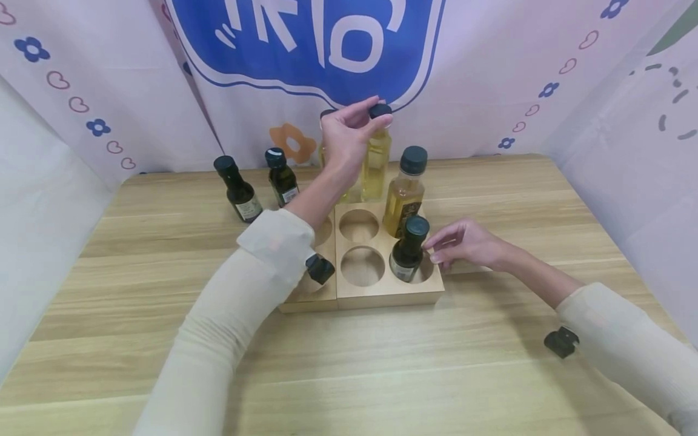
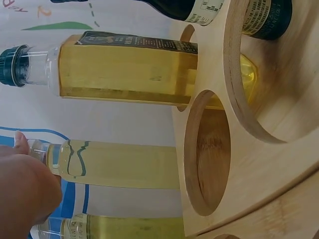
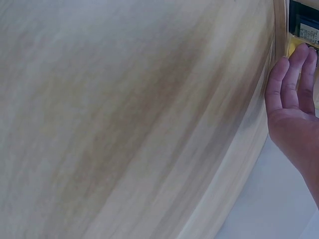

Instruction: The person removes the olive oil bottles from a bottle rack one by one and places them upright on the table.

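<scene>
My left hand (image 1: 346, 136) pinches the dark cap of a tall pale-yellow oil bottle (image 1: 374, 172), which stands upright behind a wooden rack (image 1: 387, 298) with round holes. In the left wrist view, that hand (image 2: 30, 181) is at the bottle's neck. My right hand (image 1: 471, 245) is at the rack's right side, its fingertips close beside a small dark oil bottle (image 1: 405, 257) in the front right hole. The right wrist view shows its fingers (image 3: 289, 92) extended and loose. An amber oil bottle (image 1: 402, 197) sits in the hole behind the dark one.
Two small dark bottles, one at the far left (image 1: 240, 191) and another (image 1: 282, 181) nearer the rack, stand on the wooden table (image 1: 354, 369). A second yellow bottle (image 2: 134, 227) is beside the held one. My left forearm covers the rack's left part. A printed curtain (image 1: 463, 72) hangs behind.
</scene>
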Demonstrator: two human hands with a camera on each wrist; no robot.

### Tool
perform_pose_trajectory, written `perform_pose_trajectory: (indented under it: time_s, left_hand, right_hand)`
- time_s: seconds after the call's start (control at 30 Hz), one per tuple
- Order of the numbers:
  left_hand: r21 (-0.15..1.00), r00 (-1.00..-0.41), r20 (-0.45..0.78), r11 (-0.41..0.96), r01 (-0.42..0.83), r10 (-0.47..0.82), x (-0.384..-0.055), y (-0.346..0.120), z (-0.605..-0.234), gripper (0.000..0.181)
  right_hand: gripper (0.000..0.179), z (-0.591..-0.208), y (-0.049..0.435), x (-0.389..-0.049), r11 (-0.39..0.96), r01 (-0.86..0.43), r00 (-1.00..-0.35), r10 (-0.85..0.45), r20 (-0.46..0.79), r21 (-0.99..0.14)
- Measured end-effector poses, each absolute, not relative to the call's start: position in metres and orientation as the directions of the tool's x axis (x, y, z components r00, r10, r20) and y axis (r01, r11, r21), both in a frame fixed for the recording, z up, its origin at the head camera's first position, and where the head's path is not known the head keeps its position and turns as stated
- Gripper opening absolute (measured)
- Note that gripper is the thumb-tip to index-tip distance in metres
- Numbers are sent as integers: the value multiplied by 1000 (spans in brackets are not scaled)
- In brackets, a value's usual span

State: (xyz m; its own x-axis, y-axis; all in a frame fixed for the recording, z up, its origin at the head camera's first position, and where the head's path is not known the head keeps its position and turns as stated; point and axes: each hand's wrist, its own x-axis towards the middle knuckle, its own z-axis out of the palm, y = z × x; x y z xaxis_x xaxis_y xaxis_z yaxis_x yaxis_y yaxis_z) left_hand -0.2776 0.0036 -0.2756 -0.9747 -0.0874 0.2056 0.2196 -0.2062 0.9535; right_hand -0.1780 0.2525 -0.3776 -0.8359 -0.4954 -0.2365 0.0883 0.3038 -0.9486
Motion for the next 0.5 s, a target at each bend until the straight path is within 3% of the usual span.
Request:
perform_pose_trajectory:
  time_s: [0.5]
  left_hand:
    - [977, -980, 159, -128, 173, -116, -279, 13, -278, 41]
  right_hand:
    - [33, -378, 253, -179, 311, 75, -840, -493, -228, -947]
